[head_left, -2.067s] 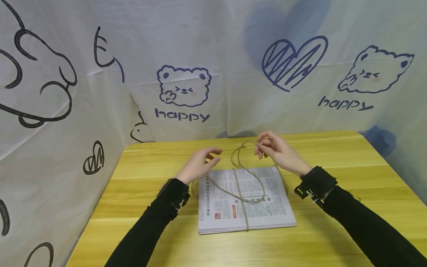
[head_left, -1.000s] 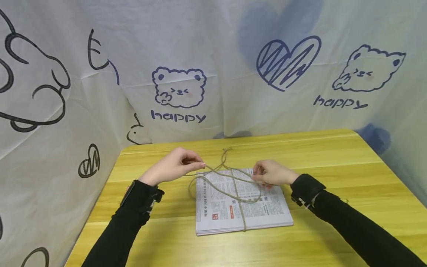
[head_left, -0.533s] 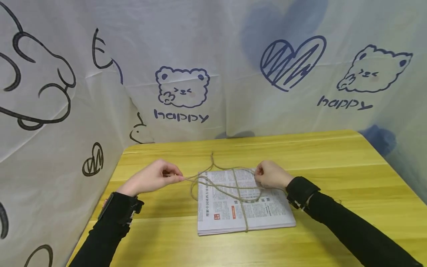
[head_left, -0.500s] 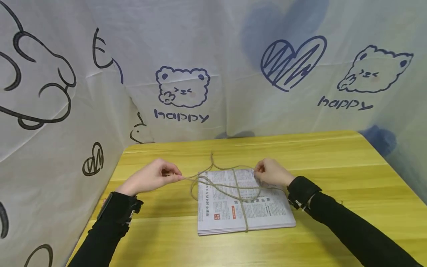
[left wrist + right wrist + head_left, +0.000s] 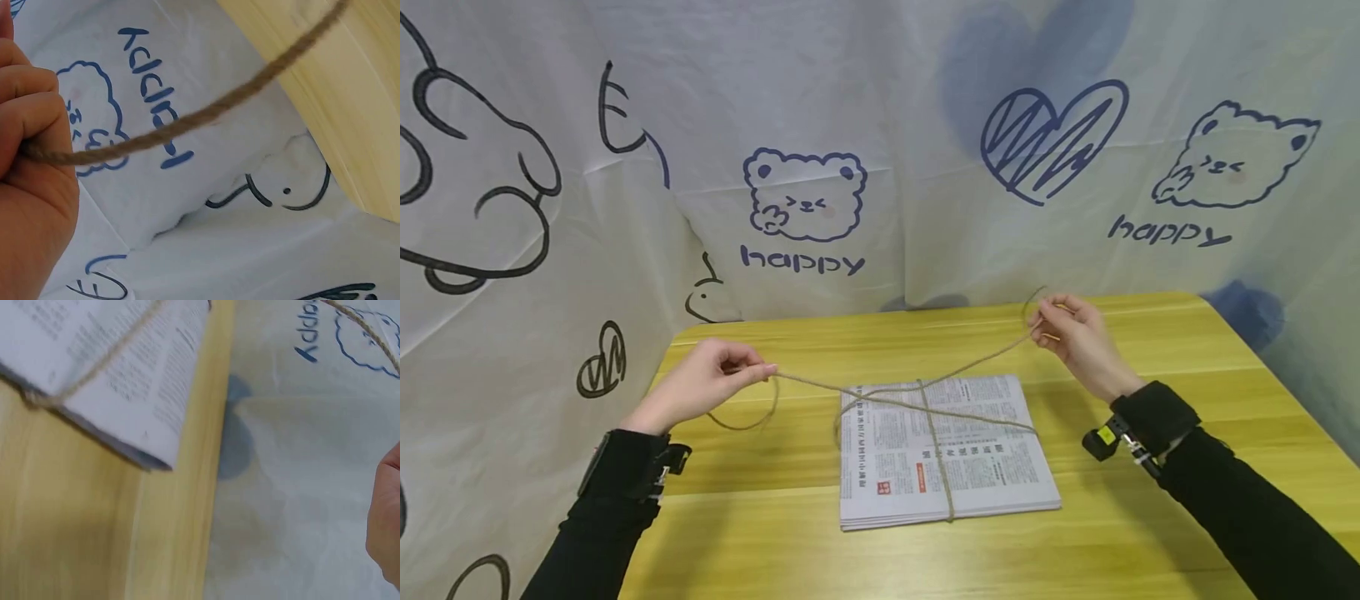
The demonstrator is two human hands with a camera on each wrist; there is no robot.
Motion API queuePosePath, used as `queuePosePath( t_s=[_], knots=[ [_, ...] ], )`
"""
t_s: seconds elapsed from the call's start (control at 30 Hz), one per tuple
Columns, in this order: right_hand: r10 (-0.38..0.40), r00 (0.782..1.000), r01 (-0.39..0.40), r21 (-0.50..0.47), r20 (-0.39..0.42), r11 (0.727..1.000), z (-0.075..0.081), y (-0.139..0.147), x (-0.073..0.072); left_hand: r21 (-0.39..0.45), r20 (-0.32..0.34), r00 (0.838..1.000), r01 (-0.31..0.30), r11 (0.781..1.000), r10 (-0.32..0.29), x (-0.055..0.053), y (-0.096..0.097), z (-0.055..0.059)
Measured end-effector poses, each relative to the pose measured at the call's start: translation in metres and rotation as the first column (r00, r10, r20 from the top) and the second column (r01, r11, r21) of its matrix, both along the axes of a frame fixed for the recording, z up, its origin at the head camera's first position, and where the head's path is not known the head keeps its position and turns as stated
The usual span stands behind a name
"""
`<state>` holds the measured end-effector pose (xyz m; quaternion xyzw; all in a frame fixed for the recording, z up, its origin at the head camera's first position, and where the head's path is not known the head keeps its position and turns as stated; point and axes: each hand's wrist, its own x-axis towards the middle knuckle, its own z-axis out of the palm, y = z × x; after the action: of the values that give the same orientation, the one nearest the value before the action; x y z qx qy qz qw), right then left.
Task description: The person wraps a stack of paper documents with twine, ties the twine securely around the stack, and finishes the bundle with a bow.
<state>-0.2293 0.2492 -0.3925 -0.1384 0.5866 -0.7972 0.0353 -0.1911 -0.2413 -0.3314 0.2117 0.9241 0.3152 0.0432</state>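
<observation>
A stack of newspapers lies on the table with brown twine running down its middle from back to front. Left of the stack, my left hand pinches one strand, which stretches across the papers to their right edge; a loose tail loops below the fingers. Beyond the back right corner, my right hand is raised and pinches the other strand, its free end curling up above the fingertips. The two strands cross near the stack's upper left. In the left wrist view, twine comes out of the curled fingers.
The yellow wood-grain table extends around the stack. A white cloth with drawn bears and hearts hangs behind the table, and more cloth covers the left side.
My right hand has left the papers, rising back and to the right with a strand. My left hand has moved further left. The loose loops over the stack have been drawn out into straighter, crossing strands.
</observation>
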Motion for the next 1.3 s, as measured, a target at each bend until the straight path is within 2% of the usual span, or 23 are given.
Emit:
queuePosePath(
  t_s=[0.07, 0.33, 0.67, 0.77, 0.87, 0.93, 1.0, 1.03, 1.13, 1.27, 1.3],
  knots=[
    [-0.004, 1.000, 0.003, -0.045, -0.009, 0.999, 0.003, 0.007, 0.003, 0.010, -0.006, 1.000, -0.021, 1.000, 0.021, 0.001, -0.005, -0.001],
    [-0.010, 1.000, 0.012, -0.088, 0.029, 0.996, 0.000, 0.032, 0.017, 0.061, 0.014, 0.996, -0.091, 0.994, 0.090, 0.003, -0.018, -0.006],
    [0.016, 1.000, -0.016, 0.004, -0.018, 1.000, -0.014, 0.052, 0.031, 0.166, -0.010, 0.987, -0.157, 0.974, 0.161, -0.002, -0.019, -0.004],
    [0.019, 0.999, -0.018, 0.041, -0.029, 0.999, -0.024, 0.060, 0.031, 0.247, 0.011, 0.986, -0.164, 0.955, 0.166, -0.003, -0.016, -0.001],
    [0.071, 0.996, -0.070, 0.019, -0.058, 0.997, -0.038, 0.073, 0.026, 0.348, 0.041, 0.987, -0.160, 0.924, 0.156, -0.005, -0.011, 0.003],
    [0.073, 0.996, -0.073, 0.013, -0.056, 0.997, -0.040, 0.076, 0.026, 0.402, 0.052, 0.987, -0.161, 0.901, 0.153, -0.007, -0.009, 0.006],
    [0.068, 0.996, -0.068, -0.006, -0.061, 0.998, -0.037, 0.076, 0.028, 0.433, 0.046, 0.986, -0.164, 0.886, 0.160, -0.008, -0.008, 0.008],
    [0.037, 0.998, -0.037, 0.000, -0.051, 0.999, -0.031, 0.073, 0.032, 0.445, 0.044, 0.985, -0.167, 0.880, 0.165, -0.009, -0.007, 0.008],
    [-0.002, 0.998, -0.002, -0.059, -0.057, 0.998, -0.021, 0.071, 0.036, 0.470, 0.029, 0.982, -0.177, 0.864, 0.186, -0.012, -0.005, 0.009],
    [-0.035, 0.996, 0.029, -0.073, -0.085, 0.997, -0.013, 0.072, 0.036, 0.482, 0.023, 0.980, -0.185, 0.856, 0.198, -0.012, -0.005, 0.008],
    [-0.016, 0.994, 0.007, -0.083, -0.109, 0.997, -0.015, 0.076, 0.034, 0.484, 0.024, 0.980, -0.186, 0.855, 0.199, -0.012, -0.006, 0.008]
  ],
)
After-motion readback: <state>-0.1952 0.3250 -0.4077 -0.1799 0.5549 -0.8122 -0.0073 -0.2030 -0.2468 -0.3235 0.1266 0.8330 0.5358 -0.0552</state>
